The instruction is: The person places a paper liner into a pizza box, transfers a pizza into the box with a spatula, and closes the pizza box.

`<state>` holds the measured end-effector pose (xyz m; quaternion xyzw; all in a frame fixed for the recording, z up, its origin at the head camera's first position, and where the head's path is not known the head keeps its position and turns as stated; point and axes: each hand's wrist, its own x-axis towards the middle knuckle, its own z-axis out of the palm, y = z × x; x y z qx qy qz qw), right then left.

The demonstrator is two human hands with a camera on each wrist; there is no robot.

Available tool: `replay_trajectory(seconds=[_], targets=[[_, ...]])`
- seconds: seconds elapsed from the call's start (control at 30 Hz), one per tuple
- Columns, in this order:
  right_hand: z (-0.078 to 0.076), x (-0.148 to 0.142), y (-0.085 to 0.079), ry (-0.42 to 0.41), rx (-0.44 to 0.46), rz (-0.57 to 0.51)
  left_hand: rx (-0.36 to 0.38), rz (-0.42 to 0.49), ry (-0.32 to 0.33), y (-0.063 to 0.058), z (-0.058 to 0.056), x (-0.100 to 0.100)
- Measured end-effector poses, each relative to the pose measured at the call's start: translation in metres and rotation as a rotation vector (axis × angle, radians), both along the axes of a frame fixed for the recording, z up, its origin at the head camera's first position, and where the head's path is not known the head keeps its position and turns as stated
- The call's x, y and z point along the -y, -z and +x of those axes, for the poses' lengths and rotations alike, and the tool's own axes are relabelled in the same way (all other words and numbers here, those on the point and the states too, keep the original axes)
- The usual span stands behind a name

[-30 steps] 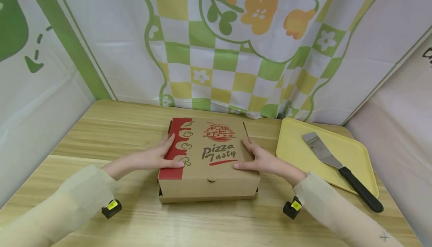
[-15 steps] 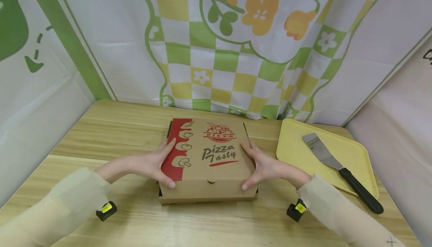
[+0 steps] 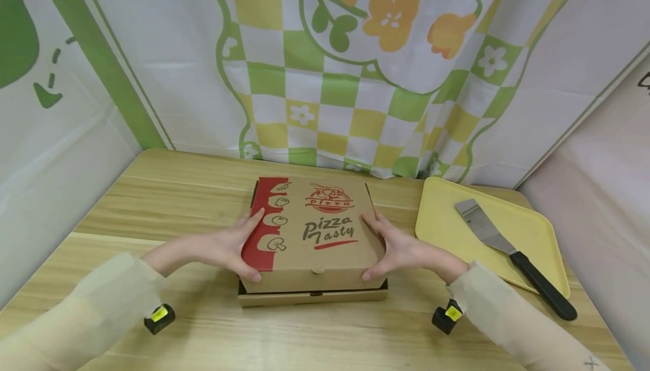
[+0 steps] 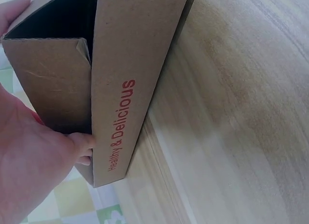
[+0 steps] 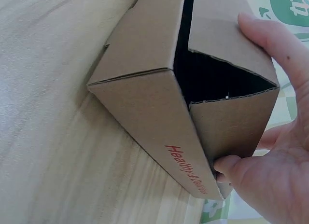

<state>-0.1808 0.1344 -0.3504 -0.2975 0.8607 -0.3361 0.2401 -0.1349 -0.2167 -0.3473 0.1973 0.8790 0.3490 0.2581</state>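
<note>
A cardboard pizza box (image 3: 330,258) with a red strip and "Pizza Tasty" print stands on the wooden table. Its lid (image 3: 337,213) is slightly raised at the front, with a dark gap above the lower front wall (image 3: 315,299). My left hand (image 3: 220,250) grips the lid's left side, thumb on the front flap's corner. On the opposite side my right hand (image 3: 403,248) holds the lid the same way. Both wrist views show fingertips at the lid's side flaps (image 4: 53,84), beside the base walls (image 5: 154,122) printed "Healthy & Delicious". The box's inside is dark.
To the right lies a yellow tray (image 3: 437,219). A cake spatula (image 3: 513,247) rests across it, its black handle sticking out past the near edge. Behind the table hangs a checkered curtain (image 3: 335,89). Fabric walls (image 3: 61,173) flank both sides.
Both thumbs have moved from the lid's top down to its front corners. The lid's front edge has risen a little, so a dark gap now shows. Tray and spatula have stayed put.
</note>
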Motion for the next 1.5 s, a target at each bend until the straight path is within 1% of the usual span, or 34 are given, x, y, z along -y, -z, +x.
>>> replay_trajectory(seconds=[0.23,0.47,0.63,0.73,0.87,0.97,1.1,1.23,1.5], targets=[[0.002,0.0,0.004,0.01,-0.009,-0.002,-0.012,0.014,-0.006,0.003,0.001,-0.001],[0.001,-0.001,0.005,0.001,-0.005,-0.009,-0.019,0.01,-0.016,0.002,0.003,-0.002],[0.001,-0.001,0.008,0.008,-0.004,-0.001,-0.028,-0.012,-0.03,0.005,0.005,-0.003],[0.003,-0.001,0.01,0.01,-0.024,0.017,-0.038,-0.029,-0.035,0.008,0.006,-0.004],[0.005,0.0,0.012,0.014,-0.064,0.045,-0.061,-0.054,-0.031,0.009,0.007,-0.005],[0.008,0.002,0.013,0.015,-0.093,0.067,-0.091,-0.095,-0.022,0.01,0.009,-0.007],[0.011,0.004,0.015,-0.029,-0.138,0.091,-0.138,-0.137,0.006,0.01,0.01,-0.01],[0.015,0.006,0.017,-0.084,-0.194,0.111,-0.159,-0.142,0.028,0.012,0.011,-0.01],[0.024,0.012,0.02,-0.133,-0.317,0.23,-0.188,-0.17,0.052,0.015,0.012,-0.009]])
